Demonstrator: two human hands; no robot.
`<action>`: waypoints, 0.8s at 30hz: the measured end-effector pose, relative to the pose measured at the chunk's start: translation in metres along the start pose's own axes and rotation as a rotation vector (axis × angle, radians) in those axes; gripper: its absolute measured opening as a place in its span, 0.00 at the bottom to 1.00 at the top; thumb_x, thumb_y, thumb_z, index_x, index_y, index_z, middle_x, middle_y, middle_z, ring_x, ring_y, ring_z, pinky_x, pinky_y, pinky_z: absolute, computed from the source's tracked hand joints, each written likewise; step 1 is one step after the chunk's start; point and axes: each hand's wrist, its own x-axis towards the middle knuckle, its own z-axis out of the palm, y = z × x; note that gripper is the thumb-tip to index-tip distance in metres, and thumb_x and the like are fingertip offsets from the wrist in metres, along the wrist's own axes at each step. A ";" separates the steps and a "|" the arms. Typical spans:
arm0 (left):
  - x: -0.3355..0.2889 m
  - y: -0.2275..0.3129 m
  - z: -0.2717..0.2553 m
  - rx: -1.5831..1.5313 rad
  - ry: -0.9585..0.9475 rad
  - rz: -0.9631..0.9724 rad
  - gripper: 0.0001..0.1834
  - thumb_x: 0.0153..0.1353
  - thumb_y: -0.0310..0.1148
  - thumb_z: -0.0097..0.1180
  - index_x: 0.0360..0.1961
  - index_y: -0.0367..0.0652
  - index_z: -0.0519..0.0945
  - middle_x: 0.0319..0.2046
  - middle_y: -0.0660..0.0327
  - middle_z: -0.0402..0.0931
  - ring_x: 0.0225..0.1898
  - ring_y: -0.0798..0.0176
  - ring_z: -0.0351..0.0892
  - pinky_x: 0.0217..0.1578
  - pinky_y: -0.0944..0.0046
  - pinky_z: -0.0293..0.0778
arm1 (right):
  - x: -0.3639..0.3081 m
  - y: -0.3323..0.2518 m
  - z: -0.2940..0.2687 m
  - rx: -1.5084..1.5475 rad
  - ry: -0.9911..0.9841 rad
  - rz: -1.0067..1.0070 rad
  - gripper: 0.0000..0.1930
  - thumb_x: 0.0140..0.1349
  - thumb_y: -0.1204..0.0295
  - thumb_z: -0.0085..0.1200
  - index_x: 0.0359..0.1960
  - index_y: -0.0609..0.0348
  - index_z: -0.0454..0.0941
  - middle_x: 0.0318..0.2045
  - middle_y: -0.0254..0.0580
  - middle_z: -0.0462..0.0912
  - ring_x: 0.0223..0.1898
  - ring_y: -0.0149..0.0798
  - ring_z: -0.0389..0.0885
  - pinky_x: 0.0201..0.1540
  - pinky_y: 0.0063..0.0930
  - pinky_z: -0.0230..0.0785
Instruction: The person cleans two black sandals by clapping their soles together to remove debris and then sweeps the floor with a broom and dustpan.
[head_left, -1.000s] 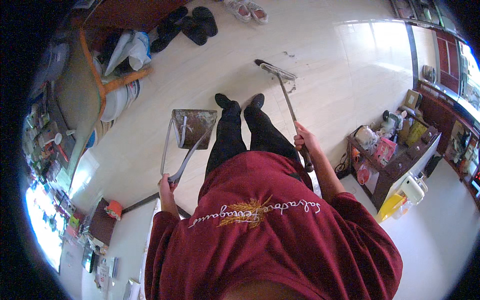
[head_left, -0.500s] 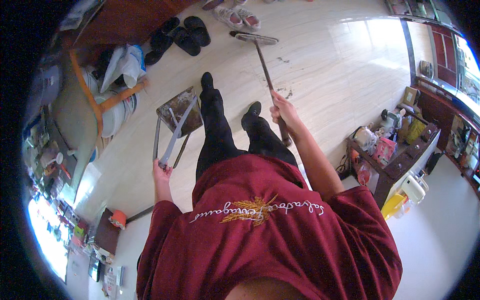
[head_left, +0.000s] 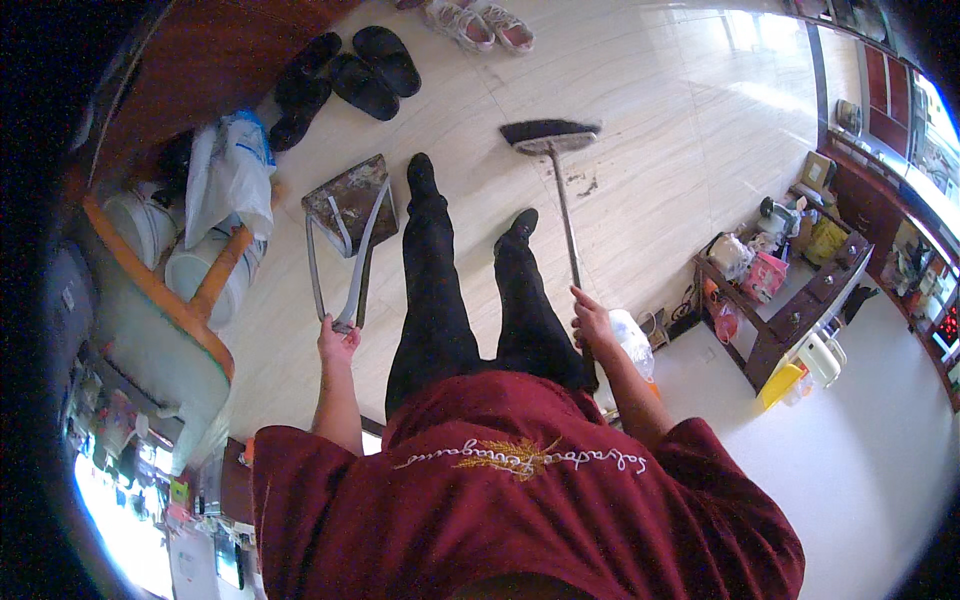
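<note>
My right hand [head_left: 591,322] is closed around the dark handle of a broom [head_left: 566,215]. Its black bristle head lies on the pale floor ahead of my right foot, beside a patch of dark dirt [head_left: 588,184]. My left hand [head_left: 340,338] grips the top of the grey handle of a long-handled dustpan [head_left: 348,205]. The dustpan's worn, stained metal pan is at floor level, just left of my left foot. Some fingers of both hands are hidden behind the handles.
Black slippers [head_left: 375,75] and pale sneakers [head_left: 480,27] sit on the floor ahead. At left, an orange-edged table [head_left: 180,315] stands by white buckets [head_left: 210,275] and a plastic bag [head_left: 232,180]. A dark wooden rack [head_left: 790,325] full of goods stands at right.
The broom head has come nearer to me and to the right, with its bristles turned, and my right hand has drawn back. My left hand still holds the dustpan.
</note>
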 end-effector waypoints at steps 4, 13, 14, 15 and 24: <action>0.019 0.017 0.023 0.054 0.093 0.012 0.23 0.52 0.53 0.46 0.30 0.41 0.69 0.21 0.57 0.70 0.24 0.57 0.73 0.24 0.61 0.71 | -0.002 -0.011 -0.030 -0.023 -0.082 0.017 0.20 0.60 0.67 0.38 0.56 0.39 0.61 0.12 0.26 0.57 0.11 0.24 0.56 0.12 0.19 0.53; -0.001 0.069 0.046 0.846 0.540 0.112 0.26 0.51 0.49 0.50 0.38 0.35 0.70 0.32 0.54 0.71 0.29 0.55 0.72 0.27 0.58 0.72 | 0.008 -0.088 -0.086 0.982 -0.351 -0.038 0.16 0.60 0.70 0.41 0.50 0.57 0.59 0.19 0.33 0.67 0.14 0.23 0.61 0.15 0.14 0.58; 0.035 0.083 0.019 0.958 0.482 0.333 0.24 0.50 0.48 0.51 0.38 0.35 0.70 0.31 0.55 0.71 0.28 0.57 0.72 0.26 0.59 0.72 | 0.012 -0.095 -0.098 1.232 -0.564 0.044 0.11 0.61 0.70 0.38 0.43 0.61 0.60 0.20 0.33 0.65 0.16 0.22 0.61 0.15 0.14 0.57; 0.071 0.095 -0.005 1.084 0.428 0.565 0.23 0.50 0.46 0.52 0.37 0.36 0.71 0.31 0.55 0.71 0.27 0.59 0.72 0.25 0.59 0.71 | 0.014 -0.107 -0.107 1.469 -0.781 0.130 0.09 0.63 0.70 0.35 0.37 0.64 0.61 0.21 0.33 0.64 0.18 0.21 0.61 0.14 0.13 0.56; 0.171 0.156 0.349 1.107 -0.112 0.973 0.11 0.50 0.33 0.53 0.33 0.37 0.73 0.29 0.60 0.73 0.31 0.64 0.72 0.35 0.66 0.69 | 0.089 -0.079 -0.136 1.263 -0.316 0.114 0.15 0.61 0.69 0.39 0.48 0.61 0.59 0.17 0.33 0.64 0.13 0.22 0.59 0.11 0.13 0.55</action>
